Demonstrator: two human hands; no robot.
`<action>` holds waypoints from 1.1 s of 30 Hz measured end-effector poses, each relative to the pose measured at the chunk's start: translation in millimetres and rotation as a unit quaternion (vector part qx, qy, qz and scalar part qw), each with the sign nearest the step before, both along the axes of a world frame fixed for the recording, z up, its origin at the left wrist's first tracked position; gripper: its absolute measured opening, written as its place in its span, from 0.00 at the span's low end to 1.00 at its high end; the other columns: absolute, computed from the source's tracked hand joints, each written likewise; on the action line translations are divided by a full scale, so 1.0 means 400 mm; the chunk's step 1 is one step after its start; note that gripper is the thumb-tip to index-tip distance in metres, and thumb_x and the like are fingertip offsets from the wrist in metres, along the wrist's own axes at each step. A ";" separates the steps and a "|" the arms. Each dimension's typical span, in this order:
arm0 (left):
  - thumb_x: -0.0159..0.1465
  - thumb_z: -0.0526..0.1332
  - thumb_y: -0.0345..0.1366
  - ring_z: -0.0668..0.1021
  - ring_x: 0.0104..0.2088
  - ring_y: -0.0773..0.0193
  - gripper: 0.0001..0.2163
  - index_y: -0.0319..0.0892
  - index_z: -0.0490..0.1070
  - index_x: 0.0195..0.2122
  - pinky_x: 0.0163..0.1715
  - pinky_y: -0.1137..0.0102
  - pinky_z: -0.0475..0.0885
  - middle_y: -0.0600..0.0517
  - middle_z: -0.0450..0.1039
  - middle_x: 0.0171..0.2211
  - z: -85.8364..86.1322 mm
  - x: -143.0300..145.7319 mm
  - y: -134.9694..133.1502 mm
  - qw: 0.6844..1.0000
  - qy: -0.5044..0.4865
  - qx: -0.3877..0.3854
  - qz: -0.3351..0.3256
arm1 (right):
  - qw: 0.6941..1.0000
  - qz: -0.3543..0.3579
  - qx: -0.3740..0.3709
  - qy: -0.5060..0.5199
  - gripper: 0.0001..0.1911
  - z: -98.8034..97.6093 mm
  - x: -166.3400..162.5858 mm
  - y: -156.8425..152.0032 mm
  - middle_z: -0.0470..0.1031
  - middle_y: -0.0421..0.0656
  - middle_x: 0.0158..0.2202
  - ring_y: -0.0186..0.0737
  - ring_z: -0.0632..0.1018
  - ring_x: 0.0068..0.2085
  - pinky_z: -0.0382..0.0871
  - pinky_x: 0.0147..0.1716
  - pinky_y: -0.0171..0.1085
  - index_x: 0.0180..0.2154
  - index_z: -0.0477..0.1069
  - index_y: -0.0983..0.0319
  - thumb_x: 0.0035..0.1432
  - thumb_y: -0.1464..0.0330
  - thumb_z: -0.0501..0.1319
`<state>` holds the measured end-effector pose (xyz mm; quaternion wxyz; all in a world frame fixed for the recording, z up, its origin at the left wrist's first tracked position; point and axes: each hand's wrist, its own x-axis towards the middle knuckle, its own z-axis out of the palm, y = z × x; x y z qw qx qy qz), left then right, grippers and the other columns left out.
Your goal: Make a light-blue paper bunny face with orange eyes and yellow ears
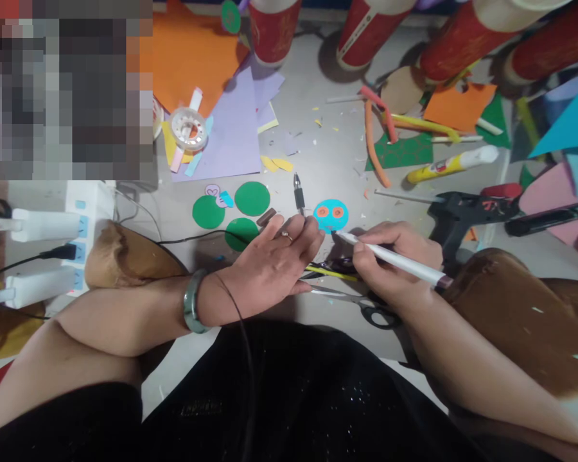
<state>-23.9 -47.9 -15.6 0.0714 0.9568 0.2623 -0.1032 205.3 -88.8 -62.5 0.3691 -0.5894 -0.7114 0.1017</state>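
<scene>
A small blue paper disc [331, 222] with two orange ring eyes lies on the table between my hands. My right hand [397, 256] grips a white marker pen [395, 258], its tip just at the disc's lower edge. My left hand [282, 260] lies palm down with its fingers stretched out, fingertips at the disc's left edge; whether they press on it I cannot tell. A black pen [298, 194] lies just beyond those fingers. Three green paper circles [252, 198] sit to the left, with small purple and blue cutouts beside them. Scissors [378, 316] lie below my right hand, partly covered.
A black glue gun [446, 215] and a yellow glue stick [450, 164] are on the right. Red paper cups [274, 29] stand along the back. Orange and purple paper [231, 128] and a tape roll [189, 128] lie back left. A power strip [84, 234] stands left.
</scene>
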 end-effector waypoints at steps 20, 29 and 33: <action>0.71 0.63 0.53 0.65 0.67 0.45 0.38 0.30 0.57 0.72 0.68 0.53 0.59 0.35 0.62 0.70 -0.006 -0.003 -0.001 1.000 -0.015 0.019 -0.002 | 0.999 0.025 -0.028 -0.010 0.03 0.001 0.003 0.005 0.83 0.40 0.30 0.39 0.82 0.27 0.76 0.27 0.37 0.35 0.73 0.56 0.60 0.65 0.64; 0.71 0.63 0.52 0.65 0.68 0.45 0.37 0.30 0.57 0.72 0.68 0.53 0.60 0.35 0.62 0.71 -0.005 0.001 0.000 1.000 -0.009 0.004 0.000 | 0.999 0.009 -0.045 -0.001 0.03 0.005 0.003 0.000 0.83 0.39 0.29 0.40 0.82 0.27 0.77 0.27 0.37 0.34 0.74 0.55 0.60 0.64 0.65; 0.71 0.63 0.51 0.65 0.68 0.45 0.37 0.30 0.57 0.72 0.68 0.52 0.59 0.35 0.62 0.71 -0.009 0.000 -0.002 1.000 -0.014 0.003 0.003 | 0.998 -0.002 -0.061 -0.008 0.04 0.007 0.003 0.000 0.83 0.40 0.29 0.40 0.83 0.27 0.77 0.27 0.38 0.33 0.74 0.56 0.59 0.63 0.65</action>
